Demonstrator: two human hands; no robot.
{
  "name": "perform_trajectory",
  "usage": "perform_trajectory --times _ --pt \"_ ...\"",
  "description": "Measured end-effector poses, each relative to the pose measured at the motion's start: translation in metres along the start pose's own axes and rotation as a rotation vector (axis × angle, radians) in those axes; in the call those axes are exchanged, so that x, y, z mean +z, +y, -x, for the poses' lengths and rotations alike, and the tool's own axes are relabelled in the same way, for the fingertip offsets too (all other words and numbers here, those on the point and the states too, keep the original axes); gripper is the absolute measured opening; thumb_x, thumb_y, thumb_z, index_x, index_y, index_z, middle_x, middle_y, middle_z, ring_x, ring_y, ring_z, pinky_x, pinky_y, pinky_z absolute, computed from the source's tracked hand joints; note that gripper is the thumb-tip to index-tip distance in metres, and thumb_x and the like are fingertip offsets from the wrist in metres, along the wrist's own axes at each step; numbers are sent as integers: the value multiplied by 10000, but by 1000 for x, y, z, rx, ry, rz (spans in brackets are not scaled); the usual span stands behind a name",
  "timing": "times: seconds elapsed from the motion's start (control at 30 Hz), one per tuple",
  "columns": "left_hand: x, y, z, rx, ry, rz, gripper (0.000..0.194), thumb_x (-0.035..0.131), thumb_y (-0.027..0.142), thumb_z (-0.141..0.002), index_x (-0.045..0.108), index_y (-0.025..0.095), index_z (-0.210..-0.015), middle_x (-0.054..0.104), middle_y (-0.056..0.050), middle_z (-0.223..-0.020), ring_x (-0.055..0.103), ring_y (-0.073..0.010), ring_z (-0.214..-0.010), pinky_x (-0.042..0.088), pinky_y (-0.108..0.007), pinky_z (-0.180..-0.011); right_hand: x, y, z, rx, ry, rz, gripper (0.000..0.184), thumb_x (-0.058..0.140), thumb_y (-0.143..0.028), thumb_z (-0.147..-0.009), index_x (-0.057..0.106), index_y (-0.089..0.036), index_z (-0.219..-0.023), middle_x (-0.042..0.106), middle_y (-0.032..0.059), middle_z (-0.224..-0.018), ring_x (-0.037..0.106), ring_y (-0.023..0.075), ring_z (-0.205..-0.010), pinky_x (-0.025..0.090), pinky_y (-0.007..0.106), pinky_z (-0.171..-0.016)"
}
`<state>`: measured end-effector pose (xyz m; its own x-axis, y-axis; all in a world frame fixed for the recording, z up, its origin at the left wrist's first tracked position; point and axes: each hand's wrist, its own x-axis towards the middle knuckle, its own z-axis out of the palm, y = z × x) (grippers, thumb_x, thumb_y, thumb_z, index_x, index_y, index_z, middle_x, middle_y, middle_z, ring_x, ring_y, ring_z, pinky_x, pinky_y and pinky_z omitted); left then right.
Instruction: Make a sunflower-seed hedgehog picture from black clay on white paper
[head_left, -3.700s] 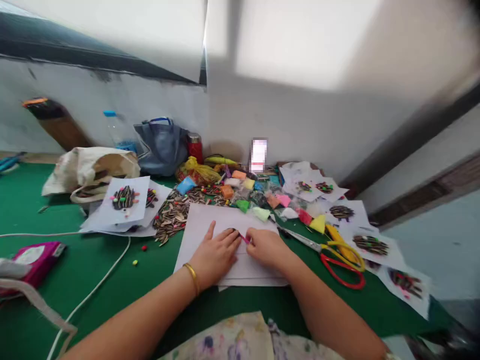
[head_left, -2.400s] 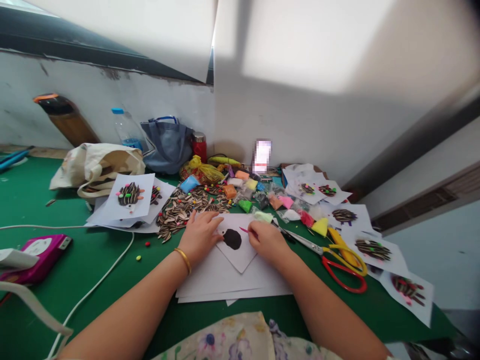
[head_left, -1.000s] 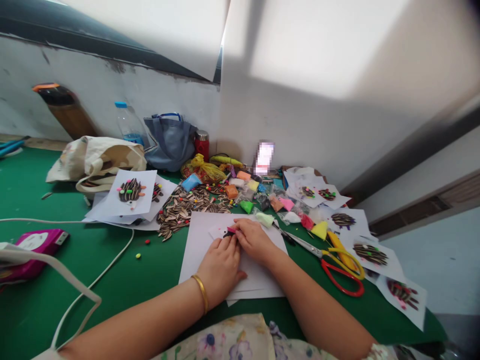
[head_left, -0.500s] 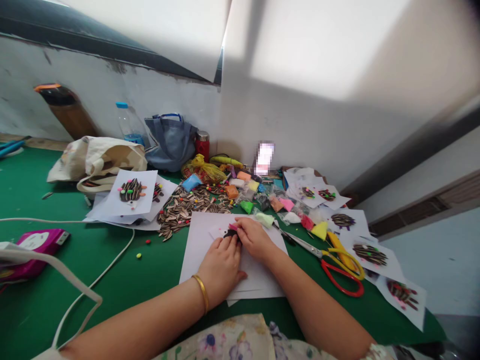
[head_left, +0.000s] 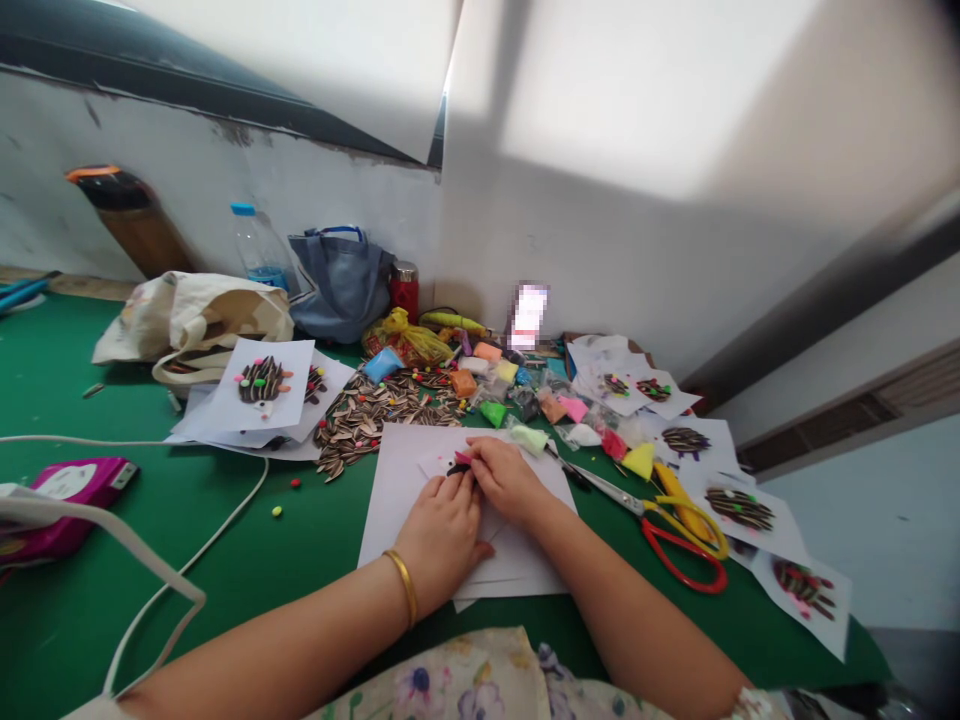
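Hands work close together: the right hand [head_left: 508,482] pinches a pink sliver [head_left: 463,459] against a small black clay shape [head_left: 454,469] on white paper [head_left: 405,500], while the left hand [head_left: 441,535] lies spread, pinning the sheet. Red-handled scissors [head_left: 679,550] lie to the right.

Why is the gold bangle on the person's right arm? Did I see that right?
Not quite: the head view shows the bangle on the left arm, just behind the left hand, not on the right arm.
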<state>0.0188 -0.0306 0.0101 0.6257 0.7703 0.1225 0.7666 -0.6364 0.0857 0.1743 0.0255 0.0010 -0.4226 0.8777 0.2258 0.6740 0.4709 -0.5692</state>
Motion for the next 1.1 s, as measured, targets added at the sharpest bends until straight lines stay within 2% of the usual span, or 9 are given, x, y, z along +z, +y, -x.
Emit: perform_trajectory --times 0.53,0.67,0.77,0.93,1.1 --pt "1 0 1 1 5 -26 709 643 547 -773 568 42 -1266 532 -223 -1347 461 -341 -1242 334 -458 -1033 -4 -3 1 -29 -30 -28 150 451 -168 -919 584 -195 -983 650 69 -1079 532 209 -1184 361 375 -954" --pt "5 0 2 1 35 -21 719 631 543 -783 533 66 -1312 473 -205 -1413 458 -330 -1245 351 -444 -1020 -3 7 2 -21 60 -85 205 419 -201 -942 584 -204 -1063 647 64 -1104 536 193 -1154 377 360 -958" --pt "7 -2 2 -2 54 0 742 625 541 -785 495 80 -1352 449 -189 -1436 462 -322 -1238 358 -435 -1015 -3 18 2 14 139 -96 223 400 -216 -951 580 -195 -1080 649 65 -1074 564 185 -1041 410 336 -910" --pt "9 -5 3 32 59 35 697 573 558 -814 508 114 -1347 497 -170 -1402 360 -318 -1341 268 -467 -1092 -4 24 2 43 185 100 193 436 -220 -941 624 -186 -964 651 58 -937 552 189 -910 406 302 -826" --pt "11 -6 3 2 50 39 726 575 567 -801 496 102 -1353 428 -202 -1449 367 -338 -1340 274 -476 -1089 -5 23 0 68 121 341 222 502 -182 -910 688 -240 -1017 665 49 -933 544 193 -919 354 305 -823"
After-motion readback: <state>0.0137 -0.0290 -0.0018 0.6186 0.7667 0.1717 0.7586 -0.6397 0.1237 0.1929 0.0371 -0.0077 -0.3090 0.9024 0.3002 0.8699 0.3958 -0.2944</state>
